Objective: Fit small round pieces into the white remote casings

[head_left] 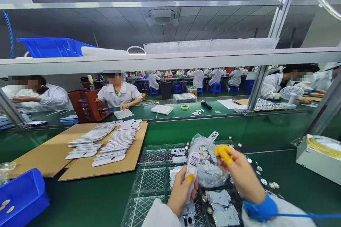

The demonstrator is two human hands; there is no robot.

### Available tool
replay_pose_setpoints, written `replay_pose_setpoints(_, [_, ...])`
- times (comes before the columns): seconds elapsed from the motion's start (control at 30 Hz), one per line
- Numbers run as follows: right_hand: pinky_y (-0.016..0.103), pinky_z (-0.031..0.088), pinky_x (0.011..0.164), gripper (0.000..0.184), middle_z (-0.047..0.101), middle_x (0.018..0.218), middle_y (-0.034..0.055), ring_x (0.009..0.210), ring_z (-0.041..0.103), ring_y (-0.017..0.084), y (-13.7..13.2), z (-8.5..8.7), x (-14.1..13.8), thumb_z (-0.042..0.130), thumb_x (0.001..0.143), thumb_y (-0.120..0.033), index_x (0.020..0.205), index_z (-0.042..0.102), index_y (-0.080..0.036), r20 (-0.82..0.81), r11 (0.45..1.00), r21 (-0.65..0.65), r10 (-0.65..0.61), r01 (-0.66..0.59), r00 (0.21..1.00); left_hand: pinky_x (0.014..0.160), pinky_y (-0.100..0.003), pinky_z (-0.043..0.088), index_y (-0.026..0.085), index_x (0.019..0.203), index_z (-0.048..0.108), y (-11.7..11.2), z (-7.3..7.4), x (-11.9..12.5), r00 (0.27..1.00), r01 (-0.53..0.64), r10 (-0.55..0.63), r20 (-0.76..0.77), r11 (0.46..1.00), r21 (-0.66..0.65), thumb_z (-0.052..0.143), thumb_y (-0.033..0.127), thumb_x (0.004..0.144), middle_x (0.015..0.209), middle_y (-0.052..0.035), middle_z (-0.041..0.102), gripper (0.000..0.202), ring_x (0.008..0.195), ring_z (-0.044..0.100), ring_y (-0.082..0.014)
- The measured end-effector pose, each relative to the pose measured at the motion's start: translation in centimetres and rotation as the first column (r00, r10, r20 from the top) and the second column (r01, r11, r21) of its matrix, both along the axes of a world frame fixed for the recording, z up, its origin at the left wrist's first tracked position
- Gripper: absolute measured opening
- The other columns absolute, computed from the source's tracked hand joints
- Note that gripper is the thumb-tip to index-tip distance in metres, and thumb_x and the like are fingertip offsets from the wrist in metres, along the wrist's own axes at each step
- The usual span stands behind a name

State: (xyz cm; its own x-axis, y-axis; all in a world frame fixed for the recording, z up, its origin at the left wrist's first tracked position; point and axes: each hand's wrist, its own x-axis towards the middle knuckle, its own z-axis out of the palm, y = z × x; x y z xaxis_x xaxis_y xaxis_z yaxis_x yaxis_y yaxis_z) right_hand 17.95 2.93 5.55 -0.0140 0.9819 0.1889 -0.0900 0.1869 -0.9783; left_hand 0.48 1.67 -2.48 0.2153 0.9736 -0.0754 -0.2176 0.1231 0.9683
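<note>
My left hand (pixel 183 188) is closed around a slim white plastic housing with cut-outs, like a remote-control shell (pixel 193 163); a yellow cot covers the thumb tip. To the right, my right hand (pixel 239 170) is raised with yellow-cotted fingers pinched together, and whatever they may hold is hidden. A blue band (pixel 259 208) with a cord circles that wrist. Between and behind the hands lies a clear plastic bag (pixel 210 173) of small pale parts. Another white shell (pixel 213 136) rests at its far side. Below is a clear compartment tray (pixel 151 181) with thin white parts and round metal discs.
Rows of white panels (pixel 115 145) lie on cardboard (pixel 133 165) to the left. A blue bin (pixel 23 195) stands at front left, a pale box (pixel 319 159) at right. Loose discs (pixel 263 181) dot the green bench. Beyond a divider, co-workers (pixel 119 94) sit at another bench.
</note>
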Motion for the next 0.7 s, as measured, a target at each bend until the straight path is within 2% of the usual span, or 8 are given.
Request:
replay_pose_setpoints(0.07, [0.024, 0.033, 0.045, 0.026, 0.053, 0.059, 0.0001, 0.051, 0.043, 0.012, -0.8, 1.3, 3.8, 0.058, 0.076, -0.042, 0.082, 0.065, -0.018, 0.191, 0.999, 0.006, 0.045, -0.047, 0.981, 0.029, -0.016, 0.021, 0.018, 0.083, 0.046, -0.1, 0.2, 0.0, 1.000, 0.006, -0.005, -0.027, 1.000, 0.013, 0.049, 0.036, 0.075, 0.053, 0.0065, 0.048, 0.020, 0.030, 0.034, -0.0037])
replay_pose_setpoints(0.13, [0.025, 0.038, 0.051, 0.022, 0.059, 0.065, 0.0022, 0.058, 0.049, 0.015, -1.6, 0.9, 7.5, 0.059, 0.074, -0.038, 0.082, 0.067, -0.019, 0.381, 0.998, -0.028, 0.068, -0.062, 0.922, 0.028, -0.015, 0.020, 0.019, 0.081, 0.046, -0.2, 0.4, 0.0, 0.999, 0.014, -0.013, -0.046, 1.000, 0.019, 0.047, 0.034, 0.075, 0.051, 0.0069, 0.048, 0.016, 0.029, 0.033, -0.0039])
replay_pose_setpoints(0.23, [0.028, 0.043, 0.059, 0.016, 0.065, 0.075, 0.0044, 0.068, 0.055, 0.020, -2.9, -2.4, 11.6, 0.061, 0.068, -0.031, 0.078, 0.069, -0.021, 0.615, 0.996, -0.089, 0.072, -0.021, 0.785, 0.029, -0.015, 0.023, 0.019, 0.078, 0.045, -0.1, 1.0, 0.1, 0.998, 0.025, -0.025, -0.062, 1.000, 0.003, 0.047, 0.033, 0.074, 0.053, 0.0067, 0.049, 0.015, 0.029, 0.035, -0.0040])
replay_pose_setpoints(0.33, [0.032, 0.044, 0.065, 0.015, 0.067, 0.076, 0.0053, 0.072, 0.057, 0.024, -4.2, -6.6, 13.6, 0.062, 0.059, -0.024, 0.071, 0.069, -0.023, 0.724, 0.994, -0.072, -0.001, 0.077, 0.689, 0.030, -0.016, 0.026, 0.019, 0.076, 0.046, -0.2, 1.4, 0.2, 0.998, 0.035, -0.036, -0.058, 0.999, -0.013, 0.050, 0.036, 0.073, 0.055, 0.0060, 0.051, 0.018, 0.031, 0.037, -0.0039])
replay_pose_setpoints(0.43, [0.035, 0.044, 0.072, 0.017, 0.066, 0.076, 0.0061, 0.074, 0.057, 0.025, -5.0, -9.4, 14.3, 0.063, 0.055, -0.022, 0.072, 0.069, -0.023, 0.728, 0.992, -0.017, -0.073, 0.124, 0.682, 0.031, -0.015, 0.028, 0.019, 0.075, 0.046, -0.3, 1.6, 0.2, 0.998, 0.041, -0.042, -0.055, 0.999, -0.018, 0.052, 0.043, 0.075, 0.055, 0.0055, 0.052, 0.025, 0.031, 0.038, -0.0041])
replay_pose_setpoints(0.57, [0.034, 0.043, 0.065, 0.009, 0.064, 0.074, 0.0065, 0.068, 0.054, 0.023, -5.5, -9.6, 14.4, 0.062, 0.062, -0.027, 0.068, 0.067, -0.023, 0.742, 0.995, 0.008, -0.076, 0.104, 0.666, 0.029, -0.015, 0.025, 0.019, 0.075, 0.047, -0.4, 1.4, 0.1, 0.996, 0.009, -0.013, -0.094, 0.999, -0.043, 0.047, 0.053, 0.077, 0.047, 0.0066, 0.049, 0.034, 0.027, 0.034, -0.0041])
replay_pose_setpoints(0.63, [0.033, 0.044, 0.065, 0.008, 0.064, 0.073, 0.0055, 0.068, 0.055, 0.022, -5.5, -8.8, 14.5, 0.060, 0.066, -0.029, 0.066, 0.065, -0.022, 0.690, 0.998, -0.007, -0.036, 0.057, 0.723, 0.029, -0.014, 0.022, 0.018, 0.074, 0.049, -0.4, 1.2, 0.0, 0.994, -0.010, 0.006, -0.112, 0.999, -0.037, 0.048, 0.054, 0.076, 0.042, 0.0073, 0.047, 0.035, 0.025, 0.032, -0.0037])
replay_pose_setpoints(0.7, [0.034, 0.046, 0.069, 0.011, 0.065, 0.077, 0.0057, 0.074, 0.059, 0.023, -5.5, -8.3, 15.1, 0.060, 0.068, -0.032, 0.072, 0.063, -0.022, 0.524, 0.992, 0.011, -0.110, 0.122, 0.845, 0.028, -0.014, 0.019, 0.018, 0.072, 0.049, -0.4, 0.9, 0.0, 0.993, -0.010, 0.007, -0.120, 1.000, -0.020, 0.049, 0.055, 0.075, 0.039, 0.0075, 0.045, 0.037, 0.023, 0.031, -0.0034])
